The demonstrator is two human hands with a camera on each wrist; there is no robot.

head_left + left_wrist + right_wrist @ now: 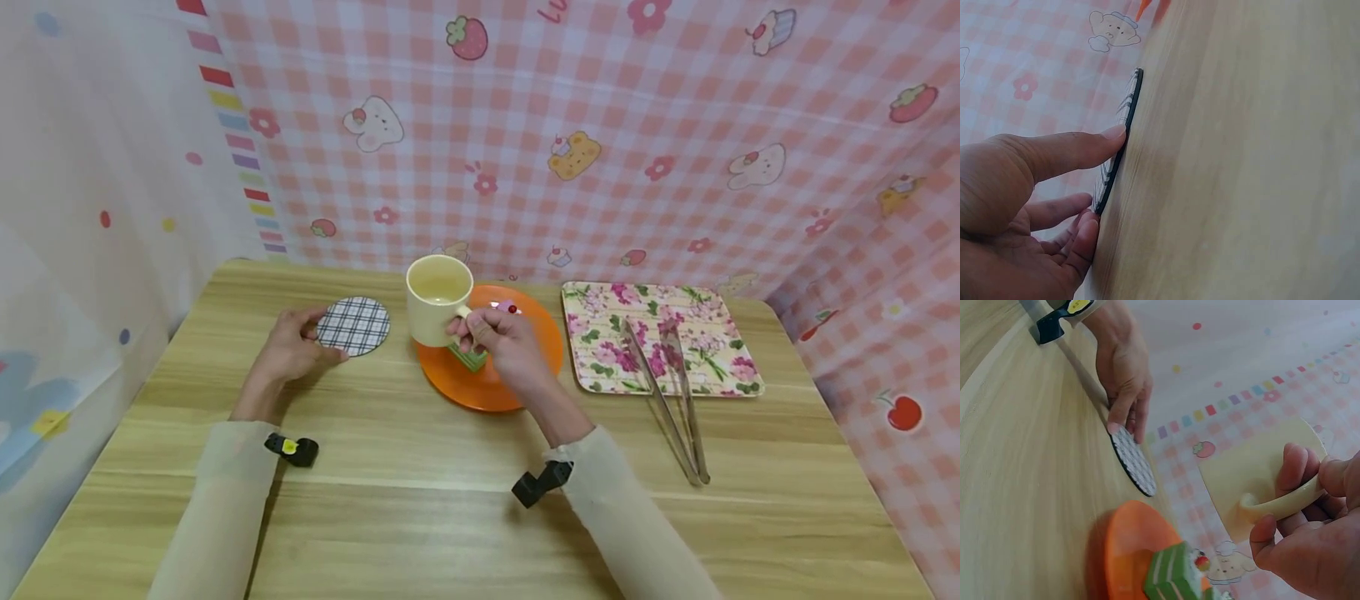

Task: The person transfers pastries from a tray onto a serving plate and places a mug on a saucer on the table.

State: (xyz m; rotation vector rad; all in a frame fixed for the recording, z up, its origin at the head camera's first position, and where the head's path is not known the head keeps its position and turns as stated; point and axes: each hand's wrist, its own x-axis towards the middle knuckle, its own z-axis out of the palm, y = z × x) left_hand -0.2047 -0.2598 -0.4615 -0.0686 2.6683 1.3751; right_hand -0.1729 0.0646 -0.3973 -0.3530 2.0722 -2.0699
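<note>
Centrally, the right hand (501, 337) holds a pale yellow ceramic mug (437, 299) by its handle, fingers curled through and round the loop, as the right wrist view shows plainly. The mug is upright, lifted above the near-left edge of a round orange plastic plate (536, 333), on which lies a small green-and-white layered toy cake slice (1175, 575). To the left, a flat round coaster with a black-and-white check pattern (353, 326) lies on the light wooden table (420, 508), just beside the mug and between the two hands. The left hand (288, 348) steadies the coaster's left edge: the thumb tip (1113, 132) presses on its rim and the other fingers, loosely bent, rest at its near edge, pinching it lightly. The coaster thus lies directly left of the mug, at a lower level; the right hand is the one carrying the mug, the left the nearer to the coaster. At right, a square floral-print tray (592, 296) bears a pair of metal tongs (671, 392), whose long axis runs from the tray toward the person.
</note>
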